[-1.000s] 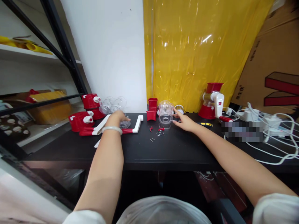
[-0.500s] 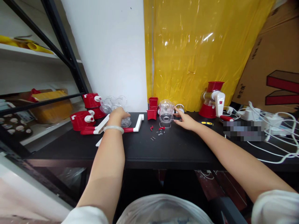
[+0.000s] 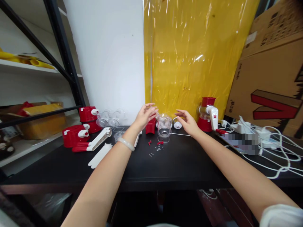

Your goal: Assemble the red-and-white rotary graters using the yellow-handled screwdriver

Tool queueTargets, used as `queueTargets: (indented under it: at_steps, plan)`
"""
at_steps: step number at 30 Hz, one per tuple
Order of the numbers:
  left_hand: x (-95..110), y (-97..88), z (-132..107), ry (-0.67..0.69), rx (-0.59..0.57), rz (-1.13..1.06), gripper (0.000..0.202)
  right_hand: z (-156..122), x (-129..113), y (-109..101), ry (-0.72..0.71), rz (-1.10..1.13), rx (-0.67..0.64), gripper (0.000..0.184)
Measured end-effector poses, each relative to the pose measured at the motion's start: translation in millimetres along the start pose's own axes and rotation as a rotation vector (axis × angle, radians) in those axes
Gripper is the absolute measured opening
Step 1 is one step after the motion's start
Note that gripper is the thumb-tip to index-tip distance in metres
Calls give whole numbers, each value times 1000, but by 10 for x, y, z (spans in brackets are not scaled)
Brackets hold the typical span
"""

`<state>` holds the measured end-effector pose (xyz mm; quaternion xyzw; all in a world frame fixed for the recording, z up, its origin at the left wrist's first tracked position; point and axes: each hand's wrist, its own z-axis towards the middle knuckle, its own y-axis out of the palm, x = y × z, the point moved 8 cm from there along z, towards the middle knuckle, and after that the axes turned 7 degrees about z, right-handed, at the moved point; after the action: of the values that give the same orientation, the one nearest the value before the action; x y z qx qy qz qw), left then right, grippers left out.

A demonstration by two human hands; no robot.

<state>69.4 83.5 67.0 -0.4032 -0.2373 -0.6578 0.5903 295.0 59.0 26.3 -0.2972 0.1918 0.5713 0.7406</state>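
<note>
Both hands hover above the table around a clear plastic housing (image 3: pixel 164 125). My left hand (image 3: pixel 145 116) is open, fingers stretched, partly in front of red plastic hoppers (image 3: pixel 150 127). On the other side, my right hand (image 3: pixel 187 122) is open too, beside a small white-and-clear round part (image 3: pixel 177 123). Neither hand visibly holds anything. A thin metal rod (image 3: pixel 181 134) lies on the table, its right end hidden by my right wrist. In front of the housing are small red pieces (image 3: pixel 160 143) and several loose screws (image 3: pixel 158 148).
Red bases (image 3: pixel 75 136), white cranks (image 3: pixel 100 138), a white strip (image 3: pixel 100 156) and clear housings (image 3: pixel 111 118) sit at the left. An assembled red-and-white rotary grater (image 3: pixel 207 115) stands at the right, near white cables (image 3: pixel 281 148). A cardboard box (image 3: pixel 272 72) leans behind.
My left hand has moved right, from the clear parts at the left to beside the central housing. My right hand has come off the housing. The view has shifted.
</note>
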Motion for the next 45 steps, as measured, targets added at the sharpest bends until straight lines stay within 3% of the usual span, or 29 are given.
queueTargets:
  at_steps: [3,6,11,19,29,40,45]
  plan:
    - [35,254,118,27,13,-12,31,206,-210,128,-10,52,-67,45]
    - [65,335,167,87,48,-14,31,371,-291,297,17,123,-178,48]
    - [-12,303,98,170,105,-1,28,443,-234,378,83,210,-161,50]
    - [-218,308,48,159,1,99,33,311,-101,277,59,85,1,39]
    - [-314,250,1,144,-31,103,41,167,79,375,121,29,-31,41]
    - [-339,243,-27,166,-112,225,38,166,112,346,26,13,-59,28]
    - [-289,231,-73,196,-100,386,37,149,63,355,-36,-49,-59,29]
